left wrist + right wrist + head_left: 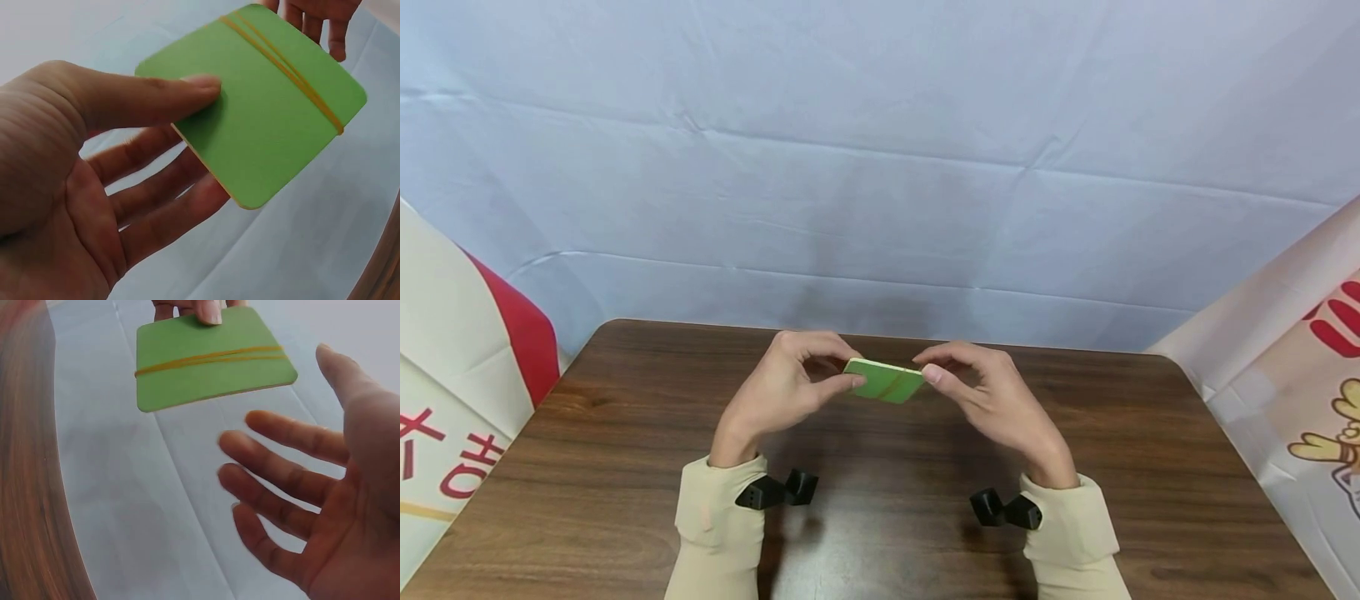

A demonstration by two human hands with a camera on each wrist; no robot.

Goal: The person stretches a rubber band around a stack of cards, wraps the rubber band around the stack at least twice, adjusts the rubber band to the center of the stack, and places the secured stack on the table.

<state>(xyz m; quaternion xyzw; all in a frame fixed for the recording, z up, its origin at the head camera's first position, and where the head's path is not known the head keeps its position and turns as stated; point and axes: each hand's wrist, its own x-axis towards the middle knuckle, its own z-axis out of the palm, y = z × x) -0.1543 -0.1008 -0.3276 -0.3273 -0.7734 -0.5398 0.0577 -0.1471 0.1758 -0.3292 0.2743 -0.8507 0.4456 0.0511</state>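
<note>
A thin green card-like pad (880,380) with rounded corners is held up over the table. Around it runs a yellow rubber band (287,72), doubled into two strands across the green face. My left hand (782,387) pinches the pad, thumb on the face and fingers behind it. My right hand (988,392) is beside the pad's other end, thumb and fingers apart. In the right wrist view, a gap shows between the right fingers (281,456) and the pad, and nothing lies between them and the thumb.
Below the hands is a brown wooden table (587,467). A pale blue cloth (850,167) hangs behind it, with printed panels at left and right. Each sleeve cuff carries a small black device, one at the left wrist (775,490) and one at the right wrist (1007,508).
</note>
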